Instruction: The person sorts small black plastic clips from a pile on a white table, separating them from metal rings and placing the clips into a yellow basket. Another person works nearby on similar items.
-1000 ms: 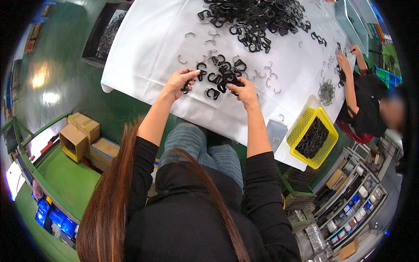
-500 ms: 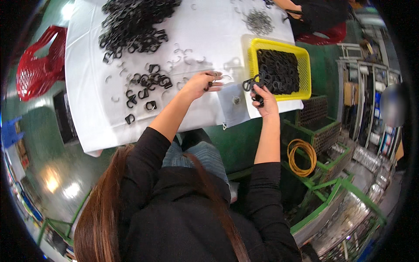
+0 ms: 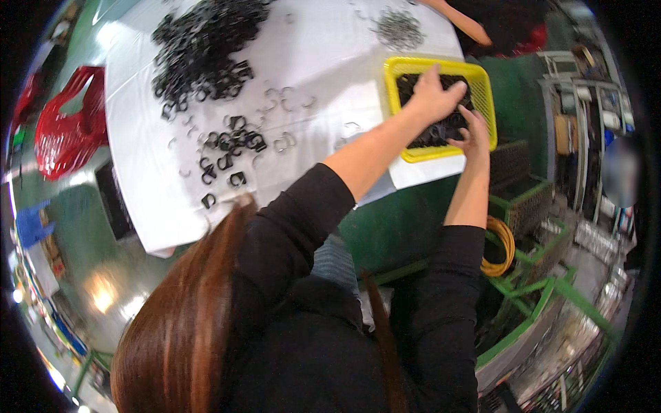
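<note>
Over the yellow plastic basket [image 3: 485,93] at the right of the table, both my hands reach in among the black ring-shaped clips [image 3: 441,133] that fill it. My left hand [image 3: 434,100] lies on top of the pile, thumb and fingers spread. Close beside it, at the basket's right side, my right hand [image 3: 475,135] has its fingers bent but apart. No clip shows in either hand. On the left of the table lies a loose group of the same black clips [image 3: 234,142], with thin C-shaped metal rings [image 3: 286,103] scattered near it.
A large heap of black clips [image 3: 200,51] covers the table's far left, on a white cloth [image 3: 330,62]. A pile of small silvery pieces [image 3: 399,29] lies at the back. Another person's arm [image 3: 463,22] is beyond the basket. A red chair [image 3: 72,131] stands left; a coiled yellow hose [image 3: 506,248] hangs right.
My left hand has crossed from the table's middle into the basket. My right hand has moved from the basket's near-left corner to its right side, and the black clips it held are gone from it.
</note>
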Demonstrator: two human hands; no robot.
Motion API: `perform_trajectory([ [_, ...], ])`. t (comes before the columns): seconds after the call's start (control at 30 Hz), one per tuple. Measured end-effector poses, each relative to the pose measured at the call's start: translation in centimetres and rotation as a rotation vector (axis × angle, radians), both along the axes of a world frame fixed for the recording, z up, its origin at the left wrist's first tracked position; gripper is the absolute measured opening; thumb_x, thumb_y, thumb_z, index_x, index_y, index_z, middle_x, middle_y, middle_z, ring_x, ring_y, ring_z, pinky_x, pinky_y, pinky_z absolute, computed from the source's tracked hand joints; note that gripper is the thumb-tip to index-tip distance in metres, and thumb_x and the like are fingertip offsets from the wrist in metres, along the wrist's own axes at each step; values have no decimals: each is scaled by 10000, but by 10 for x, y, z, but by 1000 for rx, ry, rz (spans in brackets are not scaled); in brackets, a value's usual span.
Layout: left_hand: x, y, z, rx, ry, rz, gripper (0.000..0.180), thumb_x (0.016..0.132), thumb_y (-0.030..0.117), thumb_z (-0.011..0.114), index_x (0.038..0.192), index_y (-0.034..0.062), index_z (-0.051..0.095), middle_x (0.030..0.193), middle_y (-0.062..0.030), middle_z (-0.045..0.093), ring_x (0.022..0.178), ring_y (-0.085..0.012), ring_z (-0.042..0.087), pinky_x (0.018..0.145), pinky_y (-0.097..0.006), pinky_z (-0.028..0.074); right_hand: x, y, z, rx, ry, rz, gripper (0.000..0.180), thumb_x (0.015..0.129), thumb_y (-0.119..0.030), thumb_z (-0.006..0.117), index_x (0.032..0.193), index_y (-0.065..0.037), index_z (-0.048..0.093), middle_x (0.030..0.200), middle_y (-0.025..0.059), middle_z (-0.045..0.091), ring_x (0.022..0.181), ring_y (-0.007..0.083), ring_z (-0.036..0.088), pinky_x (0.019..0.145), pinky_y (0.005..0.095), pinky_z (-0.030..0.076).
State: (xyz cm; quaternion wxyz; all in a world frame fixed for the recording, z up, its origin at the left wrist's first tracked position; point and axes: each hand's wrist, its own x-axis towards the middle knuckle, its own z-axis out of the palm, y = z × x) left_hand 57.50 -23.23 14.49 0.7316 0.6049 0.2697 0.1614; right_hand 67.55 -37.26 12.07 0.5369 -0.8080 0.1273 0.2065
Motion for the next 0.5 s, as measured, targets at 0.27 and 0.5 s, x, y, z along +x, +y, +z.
perform_trajectory([
  [0.27,-229,106,-110,634,330,507,347,796,144,626,1123,59,545,1106,-140,567,1087,-309,484,960,-385,354,-142,130,-48,-168,-842,700,285,760,-59,594,1043,-47,565,1010,110,567,987,258,532,860,369,425],
  [0.5,-398,152,-138,827,870,616,472,679,267,742,1076,88,559,1032,-123,543,1007,-321,469,871,-407,392,-318,253,-106,-277,-778,1406,401,704,-216,730,1058,-123,565,1064,66,556,1015,264,528,830,394,430],
])
